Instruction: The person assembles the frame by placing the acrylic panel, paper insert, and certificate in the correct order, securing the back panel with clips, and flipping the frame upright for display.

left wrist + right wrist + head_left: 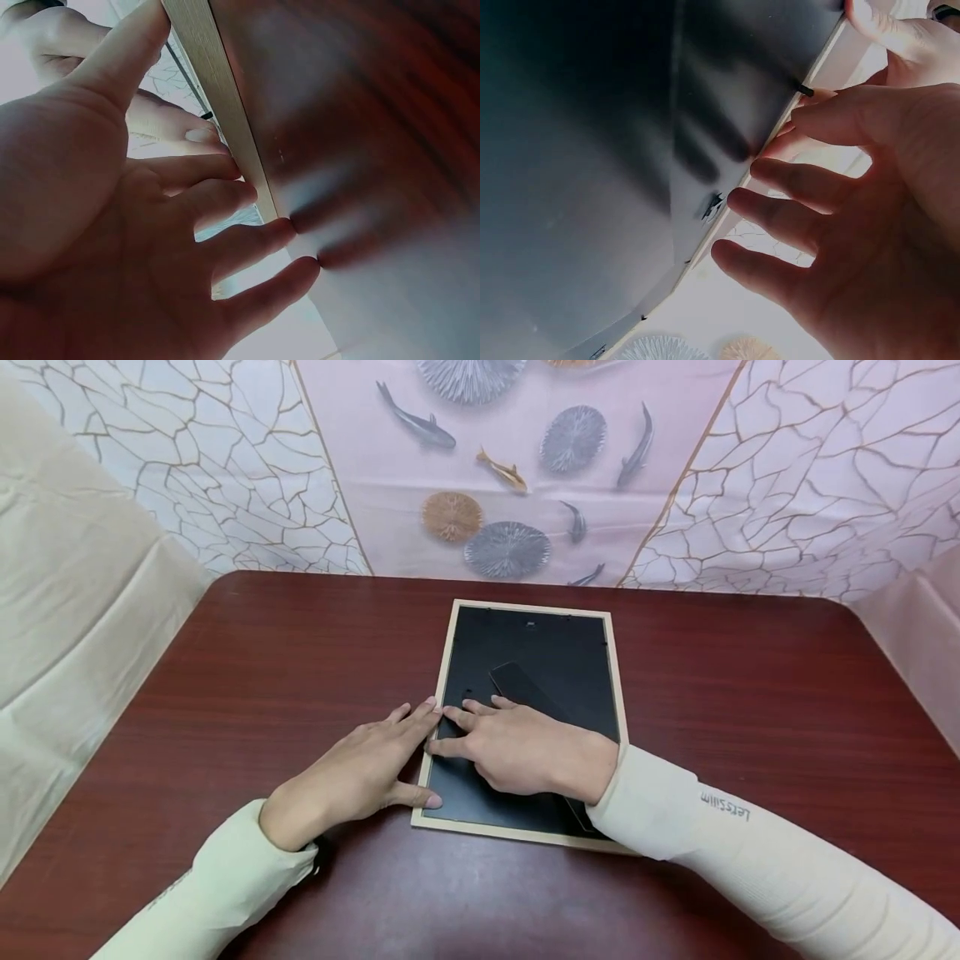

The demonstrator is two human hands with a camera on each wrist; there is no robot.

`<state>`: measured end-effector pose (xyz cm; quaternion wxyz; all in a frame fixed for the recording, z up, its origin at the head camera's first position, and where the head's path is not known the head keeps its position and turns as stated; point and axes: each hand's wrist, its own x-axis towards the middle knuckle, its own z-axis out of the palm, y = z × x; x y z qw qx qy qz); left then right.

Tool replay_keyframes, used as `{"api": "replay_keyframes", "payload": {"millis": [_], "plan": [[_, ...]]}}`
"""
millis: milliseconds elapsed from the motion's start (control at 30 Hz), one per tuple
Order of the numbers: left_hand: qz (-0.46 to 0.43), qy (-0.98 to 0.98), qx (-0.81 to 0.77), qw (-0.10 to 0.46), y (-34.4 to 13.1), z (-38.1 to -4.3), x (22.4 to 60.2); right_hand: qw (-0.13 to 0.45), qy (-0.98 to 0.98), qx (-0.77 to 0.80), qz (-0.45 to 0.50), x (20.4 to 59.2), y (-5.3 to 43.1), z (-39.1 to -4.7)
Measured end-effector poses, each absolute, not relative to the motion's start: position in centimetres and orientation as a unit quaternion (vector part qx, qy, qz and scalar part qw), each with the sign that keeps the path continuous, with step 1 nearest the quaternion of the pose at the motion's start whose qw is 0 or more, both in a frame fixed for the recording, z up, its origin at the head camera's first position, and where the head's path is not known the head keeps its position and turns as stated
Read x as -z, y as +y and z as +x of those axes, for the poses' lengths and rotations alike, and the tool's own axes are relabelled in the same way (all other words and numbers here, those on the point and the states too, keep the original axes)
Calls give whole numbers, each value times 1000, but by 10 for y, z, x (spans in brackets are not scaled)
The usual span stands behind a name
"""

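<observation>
A picture frame (618,681) with a pale wood rim lies face down on the table. Its black backing board (555,647) carries a slanted stand leg (516,679), partly covered by my right hand (525,747). That hand reaches across the board, fingers extended to the left rim. In the right wrist view a fingertip meets a small black tab (805,90) at the board's edge. Along the outer left side, my left hand (352,772) rests its outstretched fingers against the rim, its thumb on the lower left part of the frame.
The dark red wooden table (750,693) stretches out around the frame. Behind it hangs a patterned cloth (510,485) with fish and round motifs, and a pale cloth (75,610) drapes at the left. A hanging loop (531,625) sits near the board's top.
</observation>
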<state>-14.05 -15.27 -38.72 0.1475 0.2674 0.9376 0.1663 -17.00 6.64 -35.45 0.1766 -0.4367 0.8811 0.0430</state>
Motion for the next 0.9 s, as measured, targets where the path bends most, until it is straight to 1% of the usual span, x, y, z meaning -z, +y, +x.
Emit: {"api": "replay_keyframes", "payload": {"millis": [267, 633, 900], "plan": [[250, 945, -142, 157, -149, -141, 385, 150, 877, -59, -453, 354, 65, -168], [247, 949, -119, 155, -150, -140, 384, 155, 882, -66, -441, 355, 69, -162], [243, 952, -107, 155, -149, -140, 384, 170, 887, -59, -426, 357, 73, -162]]}}
